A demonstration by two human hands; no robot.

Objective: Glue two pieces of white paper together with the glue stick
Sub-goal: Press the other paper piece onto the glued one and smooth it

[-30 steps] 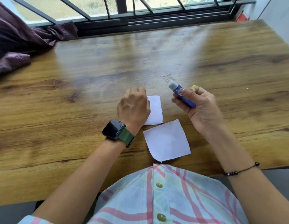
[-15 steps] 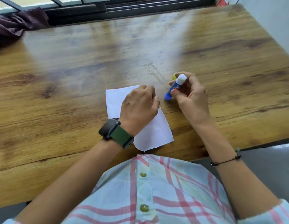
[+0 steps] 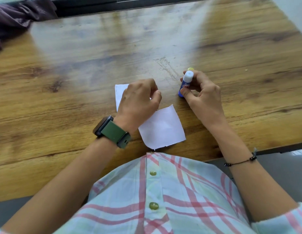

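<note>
A wooden table (image 3: pixel 79 68) with dark knots and streaky grain carried everything. On it lay two pieces of white paper: the near paper (image 3: pixel 162 129) sat close to the table's front edge, and the far paper (image 3: pixel 120 93) lay just beyond it, their corners meeting or overlapping under a hand. To the right of the far paper a blue glue stick (image 3: pixel 185 85) stood with its base on the wood, while dark purple cloth (image 3: pixel 15 19) lay at the table's far left corner.

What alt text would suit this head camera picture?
A person's right hand holds an uncapped blue glue stick upright on a wooden table, while the left hand rests on overlapping white paper pieces.
</note>
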